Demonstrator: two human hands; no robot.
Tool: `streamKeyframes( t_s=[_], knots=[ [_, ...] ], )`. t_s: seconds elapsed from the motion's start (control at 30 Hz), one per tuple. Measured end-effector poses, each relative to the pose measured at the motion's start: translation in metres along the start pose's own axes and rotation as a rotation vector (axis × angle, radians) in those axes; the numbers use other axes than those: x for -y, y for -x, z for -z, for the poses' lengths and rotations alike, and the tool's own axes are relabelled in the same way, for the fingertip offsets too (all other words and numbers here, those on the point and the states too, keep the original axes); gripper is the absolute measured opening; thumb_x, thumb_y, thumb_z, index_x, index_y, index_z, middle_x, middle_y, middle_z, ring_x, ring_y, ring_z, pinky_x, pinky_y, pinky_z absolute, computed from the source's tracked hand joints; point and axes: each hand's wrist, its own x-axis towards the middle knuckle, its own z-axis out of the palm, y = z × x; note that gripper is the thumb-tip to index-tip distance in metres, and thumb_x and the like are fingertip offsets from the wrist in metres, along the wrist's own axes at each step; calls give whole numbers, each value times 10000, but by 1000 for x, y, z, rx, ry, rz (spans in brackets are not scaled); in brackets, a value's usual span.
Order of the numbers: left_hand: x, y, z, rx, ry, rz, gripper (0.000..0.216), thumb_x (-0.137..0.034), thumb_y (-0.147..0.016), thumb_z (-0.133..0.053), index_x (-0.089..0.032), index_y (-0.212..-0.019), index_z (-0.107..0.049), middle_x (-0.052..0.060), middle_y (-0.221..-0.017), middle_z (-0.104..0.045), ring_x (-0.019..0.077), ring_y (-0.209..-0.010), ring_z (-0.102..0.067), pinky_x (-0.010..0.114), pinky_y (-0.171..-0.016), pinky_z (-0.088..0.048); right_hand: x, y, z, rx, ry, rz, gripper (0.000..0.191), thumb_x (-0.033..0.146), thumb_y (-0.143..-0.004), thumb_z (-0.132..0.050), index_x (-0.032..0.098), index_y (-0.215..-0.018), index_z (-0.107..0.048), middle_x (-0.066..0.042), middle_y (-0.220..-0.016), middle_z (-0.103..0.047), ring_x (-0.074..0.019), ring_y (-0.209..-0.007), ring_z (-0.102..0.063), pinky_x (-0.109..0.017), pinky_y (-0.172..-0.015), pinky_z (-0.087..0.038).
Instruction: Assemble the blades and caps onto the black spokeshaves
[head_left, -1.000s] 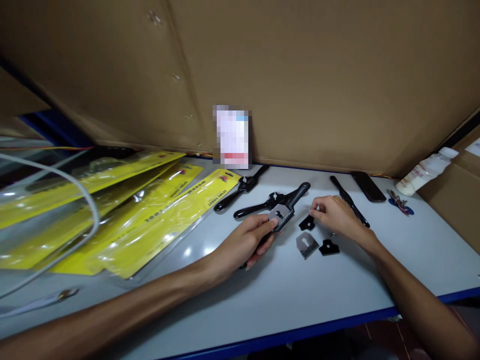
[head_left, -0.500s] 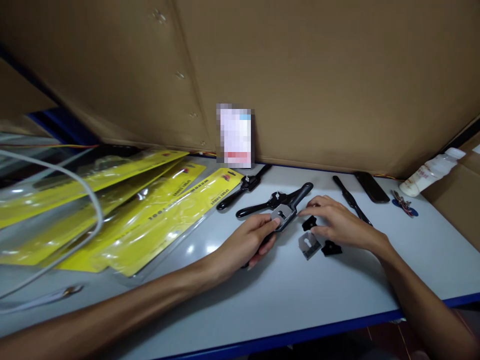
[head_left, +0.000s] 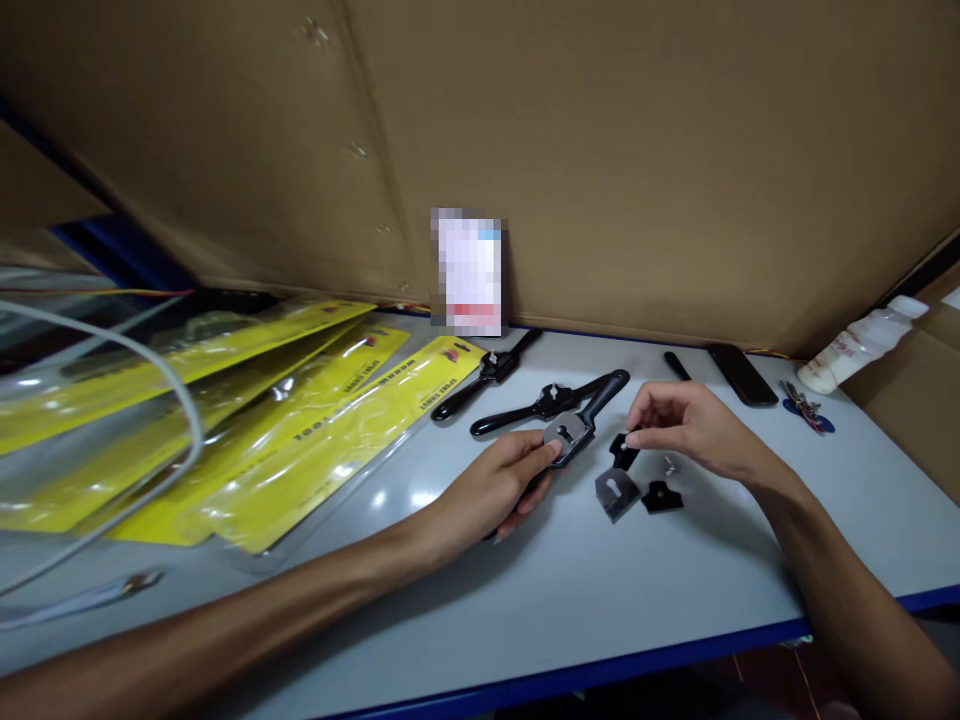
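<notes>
Clasping spokeshave (head_left: 598,410) in left grip (head_left: 514,470), back from counter's front edge (head_left: 600,669)
At black plate (head_left: 622,459) with right grip (head_left: 684,425), unclear whether pinching.

Looks forward and down from head height, in a single view, over the tabletop (head_left: 585,590) to the cardboard wall (head_left: 637,180) on the far side; takes in left hand (head_left: 516,472) and right hand (head_left: 694,430) at close range, yellow packages (head_left: 360,440) left, bottle (head_left: 859,348) far right

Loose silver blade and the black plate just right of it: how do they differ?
The silver blade looks larger than the black plate. The blade is shiny grey, the plate dark. The blade has a long slot, the plate a small spot. Both lie on the table.
</notes>
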Motion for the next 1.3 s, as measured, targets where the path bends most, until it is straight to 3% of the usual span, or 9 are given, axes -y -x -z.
streamKeyframes(
  t_s=[0.17, 0.3, 0.53, 0.67, 0.77, 0.83, 0.97, 1.13, 1.3],
  knots=[
    [2, 2, -3, 15, -80, -46, 414, -606, -860, -548, -237, -709, -435, -112, -474, -411, 55, -329, -304, 167, -292, -268, 9, 1, -33, -147, -157, 101, 143, 281, -782, -742, 192, -755, -634, 14, -744, -649, -123, -671, -570, -263, -623, -434],
    [3, 4, -4, 13, -85, -53, 417, -607, -884, -484, -236, -699, -436, -102, -479, -419, 58, -334, -316, 169, -294, -272, 0, -2, -53, -211, 45, 148, 41, 221, -837, -678, 204, -803, -662, 11, -755, -659, -131, -686, -568, -276, -649, -433],
    [2, 3, -3, -10, -110, -38, 457, -594, -930, -380, -231, -657, -425, -88, -475, -417, 55, -338, -328, 160, -305, -285, -1, -1, -60, -334, 288, 220, 70, 176, -897, -624, 208, -836, -633, -9, -855, -635, -135, -708, -538, -286, -677, -422],
    [2, 2, -4, 17, -132, -44, 437, -634, -881, -484, -240, -701, -427, -114, -473, -394, 53, -329, -296, 161, -288, -264, -5, -3, -66, -336, 350, 257, 96, 165, -900, -614, 197, -810, -623, -20, -886, -605, -129, -699, -528, -278, -656, -416],
    [3, 2, -3, 42, -117, -39, 410, -615, -849, -556, -252, -723, -411, -128, -471, -379, 56, -329, -273, 163, -277, -256, -7, -3, -60, -383, 357, 315, 112, 167, -895, -619, 197, -788, -625, -8, -847, -606, -116, -654, -512, -266, -628, -409],
    [4, 2, -2, 39, -106, -32, 407, -600, -861, -545, -251, -705, -404, -121, -475, -382, 57, -340, -283, 161, -282, -262, -6, -3, -48, -489, 339, 355, 118, 183, -898, -625, 198, -781, -629, 5, -788, -611, -114, -634, -511, -260, -617, -405],
    [3, 3, -1, 14, -115, -24, 394, -572, -878, -528, -245, -695, -408, -113, -488, -382, 55, -361, -296, 153, -295, -280, -10, -2, -10, -658, 423, 271, 113, 241, -909, -626, 197, -806, -643, 22, -673, -602, -122, -594, -514, -265, -602, -387],
    [3, 2, 0, 13, -113, -10, 404, -594, -861, -525, -244, -699, -406, -118, -482, -382, 48, -353, -284, 149, -288, -271, -27, -4, 27, -387, 881, -103, 116, 218, -886, -616, 210, -844, -723, -26, -750, -699, -180, -695, -599, -288, -613, -324],
    [2, 2, -1, 13, -118, -3, 397, -589, -858, -524, -241, -705, -411, -116, -488, -386, 49, -363, -291, 143, -291, -274, -38, -6, 36, -155, 861, -182, 158, 328, -891, -649, 238, -989, -734, -35, -920, -735, -189, -788, -634, -274, -647, -353]
  ],
)
